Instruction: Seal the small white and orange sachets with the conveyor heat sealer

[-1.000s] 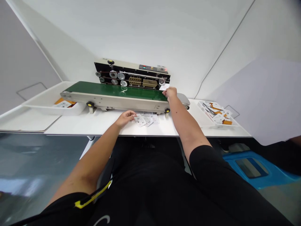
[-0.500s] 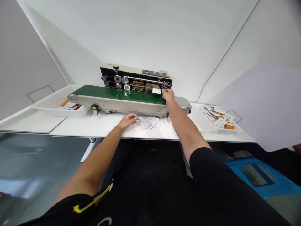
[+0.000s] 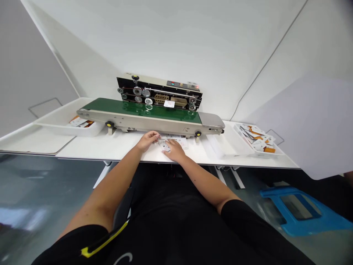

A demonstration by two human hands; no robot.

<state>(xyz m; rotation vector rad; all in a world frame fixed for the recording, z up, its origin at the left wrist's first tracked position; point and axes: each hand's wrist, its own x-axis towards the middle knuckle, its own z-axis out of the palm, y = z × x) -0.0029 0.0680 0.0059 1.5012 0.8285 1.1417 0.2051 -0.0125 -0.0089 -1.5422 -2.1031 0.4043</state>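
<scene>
Several small flat white printed packets (image 3: 164, 145) lie on the white table in front of the sealing machine. At their left edge, my left hand (image 3: 148, 141) is closed, its fingertips pinching what looks like a packet's corner. My right hand (image 3: 175, 150) rests on the packets from the right, fingers stretched out over them. Behind, one white packet (image 3: 169, 103) stands upright at the band sealing machine (image 3: 158, 92), above its green conveyor belt (image 3: 132, 109). Neither hand touches that packet.
A white bin (image 3: 96, 129) with white and orange packets stands left, partly behind the conveyor. Another white bin (image 3: 271, 152) at right holds many similar packets. The conveyor's metal end plate (image 3: 211, 120) juts rightward. A blue plastic stool (image 3: 303, 211) stands on the floor at right.
My right hand has left the packet at the sealing machine and come down onto the packets on the table. That packet has travelled left along the machine. My left hand stays near the packets.
</scene>
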